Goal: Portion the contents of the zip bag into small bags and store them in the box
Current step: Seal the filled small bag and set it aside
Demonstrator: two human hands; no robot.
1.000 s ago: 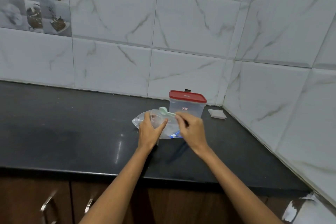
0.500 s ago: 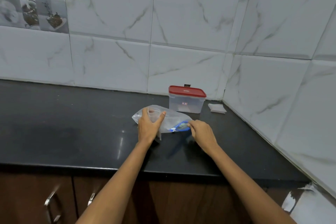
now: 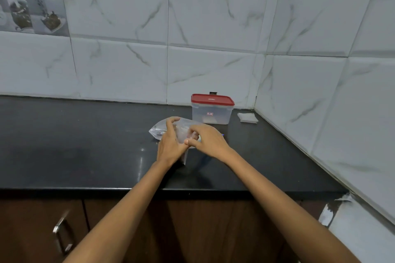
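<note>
A large clear zip bag (image 3: 157, 130) lies on the black counter (image 3: 85, 145), mostly hidden behind my hands. My left hand (image 3: 170, 145) grips a small clear bag (image 3: 184, 157) upright in front of it, something dark showing at its bottom. My right hand (image 3: 208, 139) meets the left one and pinches the small bag's top edge. Just behind stands the clear plastic box (image 3: 211, 114), its red lid (image 3: 212, 99) on. The scoop is hidden behind my right hand.
A small stack of empty clear bags (image 3: 248, 117) lies in the counter's back right corner. Tiled walls close off the back and the right side. Brown cabinet doors with a metal handle (image 3: 62, 235) sit below the counter edge.
My right hand lowered the green scoop to the counter by the zip bag, let it go, then came over to the top of the small bag in my left hand.
</note>
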